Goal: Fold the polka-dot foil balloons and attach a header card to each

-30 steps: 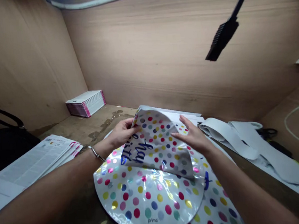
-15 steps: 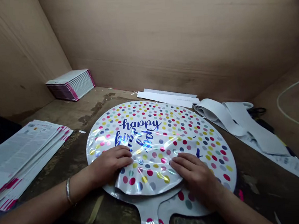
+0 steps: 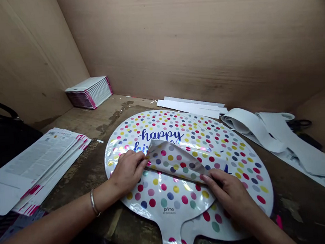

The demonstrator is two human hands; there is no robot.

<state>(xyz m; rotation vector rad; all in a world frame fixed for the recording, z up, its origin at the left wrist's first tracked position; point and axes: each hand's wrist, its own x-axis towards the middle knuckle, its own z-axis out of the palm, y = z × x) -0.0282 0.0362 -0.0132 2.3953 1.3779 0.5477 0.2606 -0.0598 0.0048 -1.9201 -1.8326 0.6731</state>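
Flat foil balloons (image 3: pixel 172 202), white with coloured dots and blue "happy" lettering, lie overlapped on the table with their tails toward me. Above them, a creased dotted foil fold (image 3: pixel 174 161) is raised between my hands; whether it belongs to the top balloon or a separate one, I cannot tell. My left hand (image 3: pixel 128 170), with a silver bangle at the wrist, pinches the fold's left end. At its right end, my right hand (image 3: pixel 231 192) grips the foil between thumb and fingers. The fold and my left hand cover part of the lettering.
Printed white cards with pink edges (image 3: pixel 40 159) lie at left, beside a black bag (image 3: pixel 7 139). A neat card stack (image 3: pixel 90 92) stands in the back corner. White strips (image 3: pixel 189 106), a curled label roll (image 3: pixel 245 124) and black-handled scissors (image 3: pixel 300 124) lie behind and right.
The foil fold has come up off the balloons toward the back, uncovering the "prima" print beneath. My fingers went from lying on the foil to pinching it. The view has shifted left.
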